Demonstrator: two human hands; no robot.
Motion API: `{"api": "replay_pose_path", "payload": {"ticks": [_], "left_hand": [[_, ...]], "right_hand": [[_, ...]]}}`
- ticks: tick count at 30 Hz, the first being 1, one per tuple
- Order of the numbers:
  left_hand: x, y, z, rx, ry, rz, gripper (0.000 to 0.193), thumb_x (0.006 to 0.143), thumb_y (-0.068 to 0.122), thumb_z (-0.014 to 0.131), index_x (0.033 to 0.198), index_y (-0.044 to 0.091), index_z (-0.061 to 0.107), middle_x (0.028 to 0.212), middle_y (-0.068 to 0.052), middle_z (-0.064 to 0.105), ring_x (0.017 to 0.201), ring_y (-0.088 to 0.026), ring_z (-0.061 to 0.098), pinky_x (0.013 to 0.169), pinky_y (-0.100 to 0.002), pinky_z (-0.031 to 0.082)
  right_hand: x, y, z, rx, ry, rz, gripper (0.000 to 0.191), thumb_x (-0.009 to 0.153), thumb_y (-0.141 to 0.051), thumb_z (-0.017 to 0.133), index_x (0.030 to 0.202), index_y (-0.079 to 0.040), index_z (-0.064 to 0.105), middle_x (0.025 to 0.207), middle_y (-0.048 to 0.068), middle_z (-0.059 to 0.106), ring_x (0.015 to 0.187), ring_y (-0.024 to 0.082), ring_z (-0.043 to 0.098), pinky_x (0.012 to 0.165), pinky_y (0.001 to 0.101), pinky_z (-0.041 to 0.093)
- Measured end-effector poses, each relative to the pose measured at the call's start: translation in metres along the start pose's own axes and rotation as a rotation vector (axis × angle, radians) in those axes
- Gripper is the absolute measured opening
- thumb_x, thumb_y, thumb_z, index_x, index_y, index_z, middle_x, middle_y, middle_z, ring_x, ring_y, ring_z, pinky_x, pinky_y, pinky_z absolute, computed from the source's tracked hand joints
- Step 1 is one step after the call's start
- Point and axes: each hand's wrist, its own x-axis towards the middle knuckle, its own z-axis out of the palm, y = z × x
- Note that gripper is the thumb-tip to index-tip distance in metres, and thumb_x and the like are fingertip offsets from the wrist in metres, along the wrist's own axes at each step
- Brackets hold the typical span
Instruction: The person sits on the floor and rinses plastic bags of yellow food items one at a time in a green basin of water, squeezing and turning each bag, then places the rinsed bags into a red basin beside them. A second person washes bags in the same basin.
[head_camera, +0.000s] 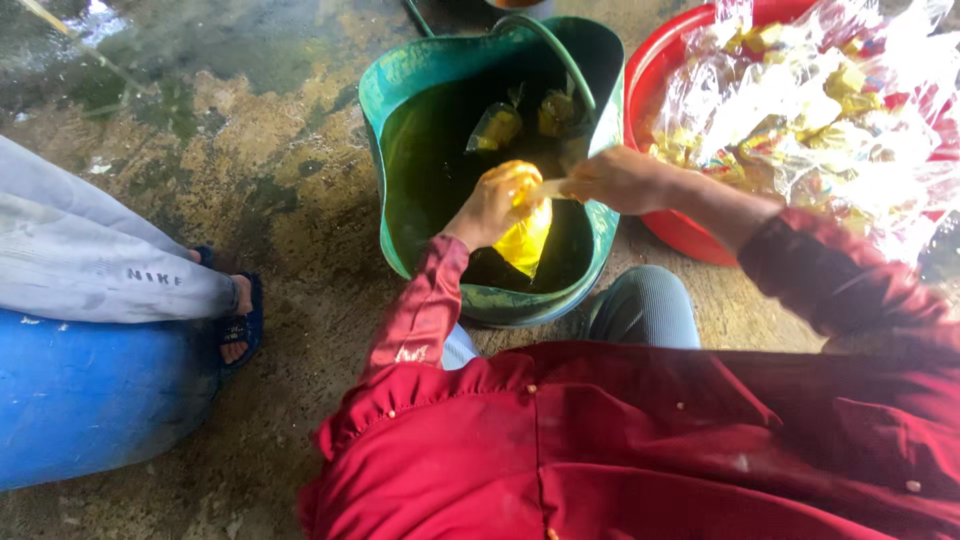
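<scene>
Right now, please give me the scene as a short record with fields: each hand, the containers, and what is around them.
left hand: grips a yellow filled bag over the green bucket
right hand: pinches the top of that bag
green bucket: on the floor, two more small yellow bags lie inside
red basin: right of the bucket, heaped with clear packets
nearby: another person's leg and sandalled foot, on a blue barrel

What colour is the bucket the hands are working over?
Green, with worn patches, seen in the head view: the bucket sits beneath the left hand and right hand.
</scene>
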Motion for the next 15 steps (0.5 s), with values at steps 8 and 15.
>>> {"api": "replay_pose_path", "payload": {"ticks": [8,15], "left_hand": [[0.005,-0.014,0.021,0.0,-0.018,-0.08,0.026,0.09,0.03,0.076,0.098,0.006,0.069,0.108,-0.011,0.07,0.106,-0.033,0.064,0.092,-0.044,0.052],[0.021,-0.017,0.036,0.132,-0.041,-0.191,0.016,0.085,0.026,0.077,0.092,0.011,0.081,0.099,-0.009,0.068,0.096,-0.031,0.065,0.087,-0.043,0.053]], "right_hand": [[-0.03,-0.003,0.044,1.595,0.312,0.672,0.046,0.107,-0.042,0.053,0.07,-0.015,0.047,0.059,-0.007,0.032,0.045,0.006,0.028,0.038,0.0238,0.021],[-0.028,0.021,0.079,1.858,0.484,0.822,0.041,0.103,-0.043,0.058,0.072,-0.018,0.049,0.058,-0.007,0.034,0.042,0.005,0.026,0.036,0.0238,0.017]]}}
